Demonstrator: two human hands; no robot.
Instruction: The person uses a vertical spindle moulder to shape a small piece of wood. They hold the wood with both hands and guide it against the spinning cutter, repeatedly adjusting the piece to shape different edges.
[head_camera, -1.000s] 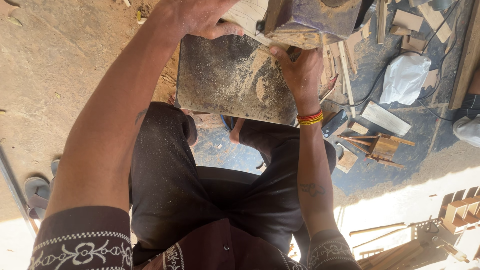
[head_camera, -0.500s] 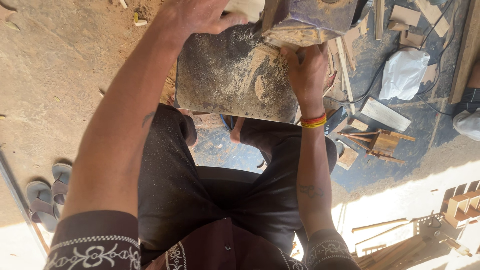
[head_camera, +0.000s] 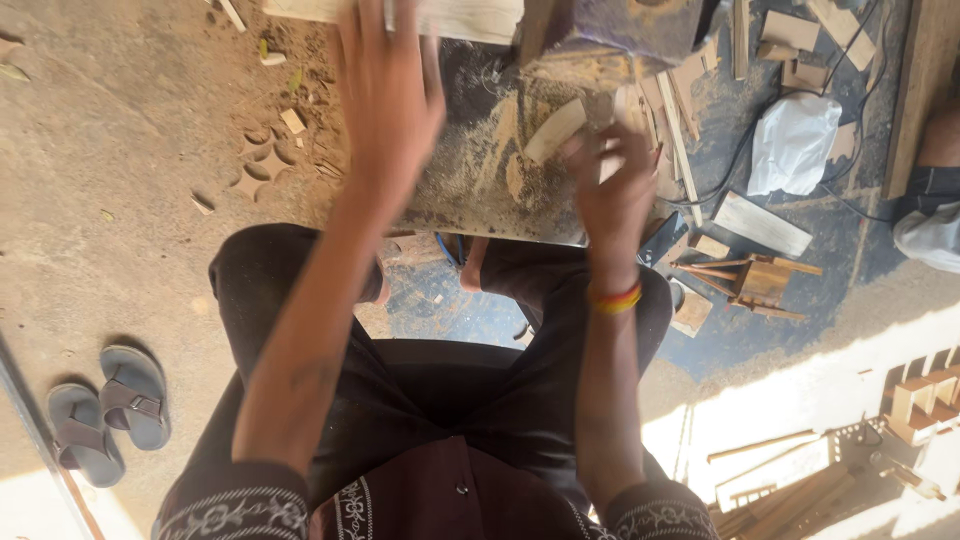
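Sawdust coats the metal surface (head_camera: 470, 190) of the cutting machine the seated person works at, with a pale wooden board (head_camera: 460, 18) lying across its far edge. The step in hand looks like feeding and steadying wood at the machine; the next move likely calls for a firm, flat press on the board, with fingers kept well off the cutter. The left hand (head_camera: 385, 95), blurred, lies spread with fingers extended over the board and the dusty plate. The right hand (head_camera: 612, 185), wearing a striped wristband (head_camera: 616, 298), is curled near a small curved offcut (head_camera: 553, 130); whether it pinches a piece I cannot tell.
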